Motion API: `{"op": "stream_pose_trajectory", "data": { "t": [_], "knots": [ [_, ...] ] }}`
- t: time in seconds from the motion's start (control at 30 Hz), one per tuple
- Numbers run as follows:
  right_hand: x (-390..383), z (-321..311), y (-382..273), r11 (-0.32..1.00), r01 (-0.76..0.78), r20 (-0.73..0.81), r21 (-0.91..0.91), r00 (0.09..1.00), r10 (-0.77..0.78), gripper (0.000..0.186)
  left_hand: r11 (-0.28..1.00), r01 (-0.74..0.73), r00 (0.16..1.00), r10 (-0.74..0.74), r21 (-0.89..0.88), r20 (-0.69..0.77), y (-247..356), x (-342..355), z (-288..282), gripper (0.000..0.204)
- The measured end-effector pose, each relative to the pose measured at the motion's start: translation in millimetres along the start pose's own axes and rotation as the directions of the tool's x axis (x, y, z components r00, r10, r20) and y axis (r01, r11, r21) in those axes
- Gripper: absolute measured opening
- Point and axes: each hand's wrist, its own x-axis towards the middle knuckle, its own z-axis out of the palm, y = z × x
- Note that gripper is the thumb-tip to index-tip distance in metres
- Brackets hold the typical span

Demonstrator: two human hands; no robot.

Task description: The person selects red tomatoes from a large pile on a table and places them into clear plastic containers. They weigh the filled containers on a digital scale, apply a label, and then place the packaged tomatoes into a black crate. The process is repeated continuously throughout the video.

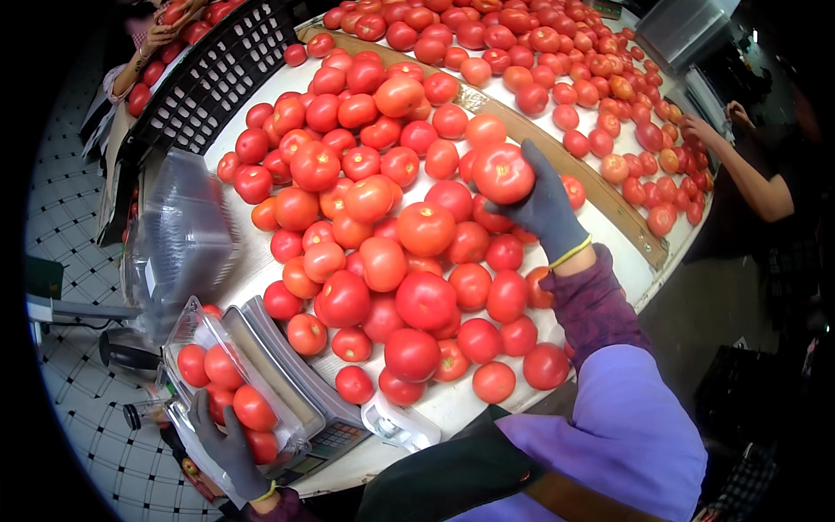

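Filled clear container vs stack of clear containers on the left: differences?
- Contents: the filled container holds red tomatoes; the stack shows only containers nested together.
- Contact: the left grip is at the side of the filled container; no hand is on the stack.
- Place: the filled container is nearer the person; the stack is farther off.

Shared: both are clear, colourless plastic.
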Motion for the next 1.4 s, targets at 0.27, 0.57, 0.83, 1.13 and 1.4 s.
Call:
{"op": "stream_pose_trajectory", "data": {
  "t": [0.27, 0.57, 0.83, 1.13, 1.4],
  "knots": [
    [-130.7, 35.9, 46.1, 0.884, 0.136, 0.316, -0.448, 0.949, 0.014, 0.039, 0.244, 0.505, 0.801, 0.223, -0.828, 0.555, 178.3, -56.4, 46.6, 0.063],
    [-112.2, -11.9, 50.2, 0.342, 0.241, 0.183, -0.909, 0.964, -0.193, 0.038, -0.281, 0.909, 0.37, 0.206, -0.308, 0.906, 183.5, -100.3, 63.9, 0.065],
    [-25.1, 5.0, 59.0, -0.463, 0.2, 0.212, -0.863, 0.977, 0.026, 0.055, -0.291, 0.866, 0.451, 0.1, -0.407, 0.887, 178.0, -99.8, 72.7, 0.062],
    [4.3, 1.2, 48.3, -0.552, 0.347, 0.262, -0.758, 0.937, 0.229, 0.062, -0.506, 0.613, 0.744, 0.11, -0.607, 0.659, 194.2, 6.6, 83.8, 0.051],
    [-36.9, -5.4, 27.1, -0.334, 0.204, 0.201, -0.92, 0.979, 0.042, 0.067, -0.31, 0.806, 0.566, 0.16, -0.503, 0.808, 195.2, -27.9, 95.1, 0.04]
  ]
}}
